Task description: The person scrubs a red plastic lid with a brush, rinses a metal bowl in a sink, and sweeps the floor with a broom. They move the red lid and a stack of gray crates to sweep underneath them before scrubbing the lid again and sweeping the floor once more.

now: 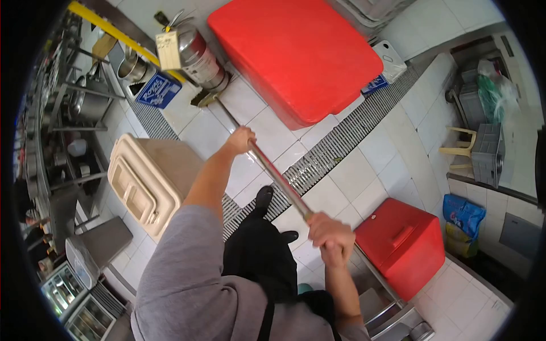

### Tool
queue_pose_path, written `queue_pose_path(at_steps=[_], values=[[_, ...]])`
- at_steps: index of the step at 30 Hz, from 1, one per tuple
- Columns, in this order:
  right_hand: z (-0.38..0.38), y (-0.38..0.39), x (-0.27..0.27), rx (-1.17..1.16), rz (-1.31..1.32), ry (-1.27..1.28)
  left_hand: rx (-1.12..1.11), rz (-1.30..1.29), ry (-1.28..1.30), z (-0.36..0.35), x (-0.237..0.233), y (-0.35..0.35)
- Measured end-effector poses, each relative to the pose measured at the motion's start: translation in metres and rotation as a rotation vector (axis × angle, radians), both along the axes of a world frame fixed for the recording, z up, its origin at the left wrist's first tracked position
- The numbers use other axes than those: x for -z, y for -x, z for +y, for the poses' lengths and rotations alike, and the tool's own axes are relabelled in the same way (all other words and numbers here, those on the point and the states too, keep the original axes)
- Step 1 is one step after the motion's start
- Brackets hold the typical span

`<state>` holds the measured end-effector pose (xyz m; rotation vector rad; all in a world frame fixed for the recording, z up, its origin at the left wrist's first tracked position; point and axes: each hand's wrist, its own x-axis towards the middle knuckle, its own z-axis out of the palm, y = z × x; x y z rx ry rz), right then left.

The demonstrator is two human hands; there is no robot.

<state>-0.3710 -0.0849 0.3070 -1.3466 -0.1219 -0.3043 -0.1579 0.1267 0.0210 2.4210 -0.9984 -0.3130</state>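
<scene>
A long-handled floor brush (267, 165) slants across the middle of the view, its metal pole running from upper left to lower right. Its small dark bristled head (203, 99) rests on the tiles close to the fire extinguisher (202, 62). My left hand (242, 140) is wrapped round the pole's upper part, arm stretched forward. Nearer my body, my right hand (331, 236) grips the pole lower down and is slightly blurred.
A large red bin (296, 51) stands ahead, a smaller red bin (404, 244) to the right, and a beige lidded bin (153, 176) to the left. A drain grate (324, 150) crosses the tiled floor. Metal shelves with pots (91, 96) line the left side.
</scene>
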Motion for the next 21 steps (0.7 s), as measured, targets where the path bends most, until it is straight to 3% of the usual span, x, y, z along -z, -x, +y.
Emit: queue_pose_path(at_steps=[1,3,4,6,8,11,13,16,17,19,21], values=[[0.000,0.014,-0.003,0.009,0.019,0.004,0.082,0.025,0.007,0.001,-0.001,0.010],[-0.029,0.041,-0.030,0.146,0.094,0.127,0.032,0.086,0.125,-0.032,0.000,0.045],[-0.050,0.055,-0.051,0.117,0.097,0.078,0.117,0.085,0.263,-0.058,-0.022,0.063],[-0.088,0.077,-0.086,0.049,-0.157,-0.023,0.204,0.237,0.280,-0.108,-0.045,0.104],[-0.083,0.077,-0.120,0.222,-0.195,-0.045,0.345,0.274,0.123,-0.141,-0.063,0.124],[-0.090,0.056,-0.099,0.046,-0.264,-0.043,0.366,0.234,0.204,-0.137,-0.042,0.105],[-0.089,0.037,-0.063,0.107,-0.297,-0.133,0.268,0.196,0.253,-0.114,-0.021,0.075],[-0.071,0.001,0.007,-0.034,-0.215,-0.202,0.065,0.107,0.198,-0.063,0.002,0.020],[-0.056,-0.010,0.018,0.072,-0.081,-0.137,-0.062,0.132,0.125,-0.041,0.020,0.008],[-0.031,-0.012,0.064,-0.026,-0.063,-0.365,-0.075,0.098,-0.049,0.000,0.021,-0.005],[0.003,-0.010,0.091,-0.019,0.038,-0.351,-0.101,0.133,-0.209,0.049,0.029,-0.007]])
